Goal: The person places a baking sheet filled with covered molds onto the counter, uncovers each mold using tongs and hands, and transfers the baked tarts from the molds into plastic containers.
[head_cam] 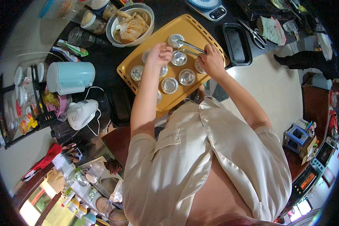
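A gold baking tray (147, 76) on the dark counter holds several small round foil cups, one of them (187, 77) near its right side. My right hand (213, 60) is closed around metal tongs (193, 46), whose tips reach to a foil cup (175, 41) near the far edge. Over the tray's left part, my left hand (160, 55) hovers beside that cup with fingers loosely curled; it appears to hold nothing. My hands and left forearm partly cover some cups.
Beyond the tray are a tub with a tied plastic bag (131, 28) and a kitchen scale (214, 12). A black plastic container (237, 45) and scissors (255, 36) lie right. A light-blue kettle (73, 76) and white hand mixer (82, 114) are left. Another person's dark-clothed leg (305, 60) shows right.
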A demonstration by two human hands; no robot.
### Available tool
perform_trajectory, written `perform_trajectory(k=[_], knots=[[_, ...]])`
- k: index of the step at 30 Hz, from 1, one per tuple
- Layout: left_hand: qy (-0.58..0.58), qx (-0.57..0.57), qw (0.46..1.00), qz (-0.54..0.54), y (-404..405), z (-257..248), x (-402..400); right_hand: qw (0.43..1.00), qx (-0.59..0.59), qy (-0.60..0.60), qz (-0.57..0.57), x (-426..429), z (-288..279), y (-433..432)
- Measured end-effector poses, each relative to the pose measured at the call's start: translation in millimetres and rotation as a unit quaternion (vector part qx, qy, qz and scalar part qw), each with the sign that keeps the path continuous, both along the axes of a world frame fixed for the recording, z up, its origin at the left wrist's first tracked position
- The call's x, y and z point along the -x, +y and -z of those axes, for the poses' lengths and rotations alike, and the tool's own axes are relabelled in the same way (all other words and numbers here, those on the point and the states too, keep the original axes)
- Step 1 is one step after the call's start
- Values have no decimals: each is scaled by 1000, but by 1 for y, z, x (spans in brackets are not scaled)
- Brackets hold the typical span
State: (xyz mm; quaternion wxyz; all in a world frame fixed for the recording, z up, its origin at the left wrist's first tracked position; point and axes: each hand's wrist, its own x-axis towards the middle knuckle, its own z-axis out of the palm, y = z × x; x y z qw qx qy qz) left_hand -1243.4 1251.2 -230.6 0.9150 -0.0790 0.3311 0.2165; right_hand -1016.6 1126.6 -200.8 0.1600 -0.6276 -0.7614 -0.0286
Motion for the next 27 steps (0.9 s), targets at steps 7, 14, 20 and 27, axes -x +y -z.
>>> perform_trajectory(k=[7, 14, 20, 27], knots=[[36, -13, 999, -19, -2, -5, -1, 1000, 11, 19, 12, 7, 3, 4], [30, -20, 999, -24, -4, -12, 2, 999, 18, 20, 28, 18, 6, 10], [10, -34, 999, -31, -3, -13, 4, 999, 12, 38, 9, 17, 7, 14], [16, -28, 999, -12, 1, -13, 4, 998, 7, 59, 2, 16, 8, 17]])
